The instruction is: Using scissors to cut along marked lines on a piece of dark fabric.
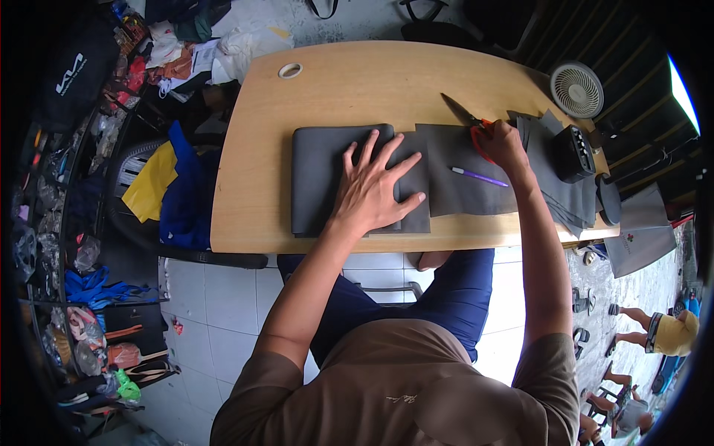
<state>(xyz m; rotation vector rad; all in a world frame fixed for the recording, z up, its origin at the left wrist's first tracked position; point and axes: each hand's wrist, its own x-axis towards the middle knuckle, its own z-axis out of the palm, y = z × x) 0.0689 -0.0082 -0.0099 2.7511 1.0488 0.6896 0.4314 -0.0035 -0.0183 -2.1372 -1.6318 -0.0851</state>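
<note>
My left hand [378, 182] lies flat with its fingers spread, pressing on a flat dark grey rectangular piece with rounded corners [316, 178] and the dark sheet [418, 212] that shows at its right side. Whether the rounded piece is a case or a pad I cannot tell. In my right hand [506, 145] are scissors with orange handles [482, 152], fingers closed round the handles. Their blades point to the far left, over the bare wood. Just below and left of that hand, a purple pen [480, 177] rests on a larger dark grey sheet [454, 197].
More dark sheets [561, 193] overlap at the table's right end, beside a black box-shaped holder [573, 152] and a small round fan [577, 89]. Left of the wooden table [253, 163], a chair carries blue and yellow material [152, 182]. Crowded shelves [89, 260] line the left.
</note>
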